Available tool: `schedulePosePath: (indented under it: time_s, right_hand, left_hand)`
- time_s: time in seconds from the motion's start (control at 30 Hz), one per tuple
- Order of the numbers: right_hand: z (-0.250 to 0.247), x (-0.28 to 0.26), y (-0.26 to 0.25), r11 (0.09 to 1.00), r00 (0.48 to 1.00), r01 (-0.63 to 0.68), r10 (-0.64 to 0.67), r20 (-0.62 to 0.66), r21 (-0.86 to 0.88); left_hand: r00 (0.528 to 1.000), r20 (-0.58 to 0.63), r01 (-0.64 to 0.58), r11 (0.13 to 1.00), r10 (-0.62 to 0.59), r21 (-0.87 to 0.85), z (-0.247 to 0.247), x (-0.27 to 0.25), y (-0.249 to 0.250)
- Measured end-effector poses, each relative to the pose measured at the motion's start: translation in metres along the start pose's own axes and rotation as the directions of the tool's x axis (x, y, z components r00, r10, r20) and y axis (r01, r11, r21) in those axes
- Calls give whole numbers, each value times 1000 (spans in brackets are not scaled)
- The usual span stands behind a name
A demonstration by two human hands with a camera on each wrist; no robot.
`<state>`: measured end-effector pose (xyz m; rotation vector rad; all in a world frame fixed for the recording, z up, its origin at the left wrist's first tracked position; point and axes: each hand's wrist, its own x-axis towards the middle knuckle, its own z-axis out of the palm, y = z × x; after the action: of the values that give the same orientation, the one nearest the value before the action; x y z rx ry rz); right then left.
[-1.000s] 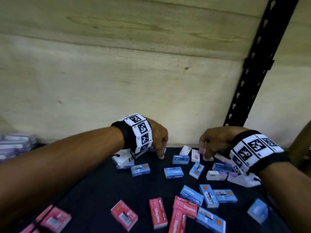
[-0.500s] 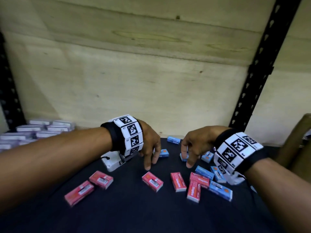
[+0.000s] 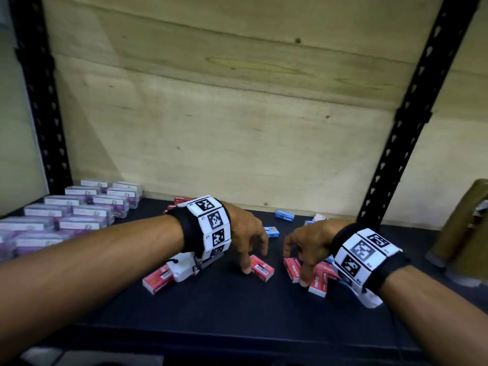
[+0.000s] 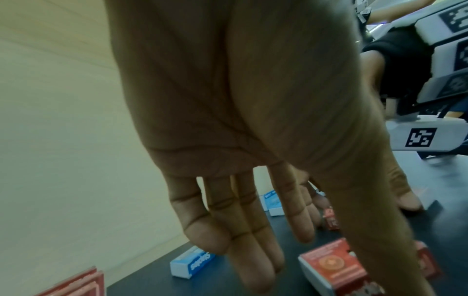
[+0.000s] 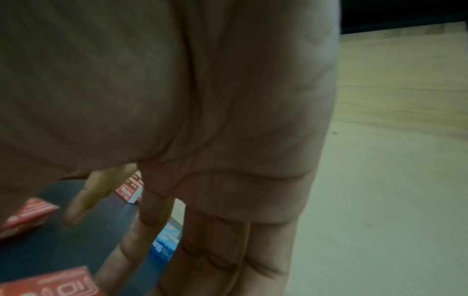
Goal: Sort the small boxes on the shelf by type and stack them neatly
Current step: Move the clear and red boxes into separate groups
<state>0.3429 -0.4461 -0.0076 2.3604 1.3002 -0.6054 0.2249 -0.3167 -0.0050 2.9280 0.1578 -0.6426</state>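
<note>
**Hands drawn back over the red boxes**

Since half a second ago both hands have pulled nearer, onto the red staple boxes. The black shelf (image 3: 237, 307), plywood-backed between two perforated black uprights, carries five visible red cardboard boxes and two plain blue ones at 12 o'clock. The left hand (image 3: 247, 233), fingers relaxed and spread, touches one red box (image 3: 262, 268); the right hand (image 3: 307, 243), loosely open, fingertips another (image 3: 318, 282). Purple-labelled clear boxes (image 3: 79, 215) sit in rows at 9 o'clock.
</note>
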Motion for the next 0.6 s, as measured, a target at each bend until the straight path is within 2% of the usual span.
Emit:
schedulePosePath:
  time_s: [0.13,0.3,0.47,0.6]
  right_hand:
    - [4,0,1,1000,999,2,-2,-54,0]
    - [-4,1,0,996,993,26,-17,-117,81]
    - [-22,12,-10,981,974,133,-102,-204,144]
    - [-37,29,-31,955,954,247,-210,-212,165]
  left_hand:
    - [999,0,-37,999,37,30,5,6,6]
    - [1000,-9,6,1000,-6,21,4,-2,-9]
    - [992,-34,120,991,-122,-66,-7,-30,-47]
    - [963,-80,248,964,-256,-98,-9,-55,-84]
